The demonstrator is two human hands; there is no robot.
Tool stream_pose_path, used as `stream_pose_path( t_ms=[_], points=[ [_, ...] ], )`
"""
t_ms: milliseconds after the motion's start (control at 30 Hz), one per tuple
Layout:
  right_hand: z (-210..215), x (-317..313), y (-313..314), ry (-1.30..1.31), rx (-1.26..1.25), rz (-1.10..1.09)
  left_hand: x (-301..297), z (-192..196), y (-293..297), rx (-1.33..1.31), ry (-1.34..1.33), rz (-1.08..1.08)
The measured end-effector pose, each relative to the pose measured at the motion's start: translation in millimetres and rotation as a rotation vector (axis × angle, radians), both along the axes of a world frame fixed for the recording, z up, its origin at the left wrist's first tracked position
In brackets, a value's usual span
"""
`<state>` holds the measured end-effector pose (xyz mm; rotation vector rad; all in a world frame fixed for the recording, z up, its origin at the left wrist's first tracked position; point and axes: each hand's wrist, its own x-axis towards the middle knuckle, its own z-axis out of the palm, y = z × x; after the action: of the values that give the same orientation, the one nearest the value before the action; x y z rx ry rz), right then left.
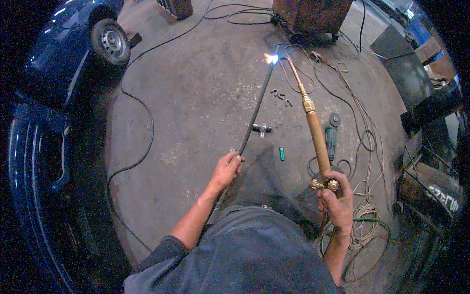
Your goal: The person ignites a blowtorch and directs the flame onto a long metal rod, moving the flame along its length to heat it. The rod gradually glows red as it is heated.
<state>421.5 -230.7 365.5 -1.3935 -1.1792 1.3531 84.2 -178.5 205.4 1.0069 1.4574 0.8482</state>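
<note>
My left hand (227,170) is closed around a long dark metal rod (259,100), which slants up and away from me. In my right hand (339,202) is a brass gas torch (318,139), gripped low by its valve knobs. Its bent copper tip meets the far end of the rod in a bright flame (272,59). Several short bent rod pieces (281,97) lie on the floor between rod and torch. Below them are a T-shaped metal piece (262,129) with dark ends and a green lighter (282,153). An angle grinder (332,134) rests right of the torch.
A blue car (63,63) with an exposed wheel (111,42) stands at the left. A dark cable (151,117) snakes across the floor. Coiled hoses (364,223) lie at the right, beside a dark drum (431,188). A rusty cabinet (311,17) on castors stands at the far side.
</note>
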Motion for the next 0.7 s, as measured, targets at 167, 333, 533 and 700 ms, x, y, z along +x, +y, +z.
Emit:
stream_pose_path(
  t_ms=[167, 333, 533, 700],
  points=[
    [3.7, 1.5, -0.9, -0.035, -0.006, 0.020, -2.3, -7.5, 1.4, 0.005, -0.019, -0.009],
    [1.8, 0.6, -1.4, -0.007, -0.010, 0.020, -1.3, -3.7, -0.2, -0.005, -0.003, 0.003],
    [7.5, -4.0, -1.0, -0.003, -0.024, 0.000, -2.2, -3.8, -0.7, -0.007, 0.014, 0.001],
    [5.5, -4.0, -1.5, 0.005, -0.025, -0.007, -1.2, -2.6, -1.2, 0.001, 0.030, 0.008]
  ],
)
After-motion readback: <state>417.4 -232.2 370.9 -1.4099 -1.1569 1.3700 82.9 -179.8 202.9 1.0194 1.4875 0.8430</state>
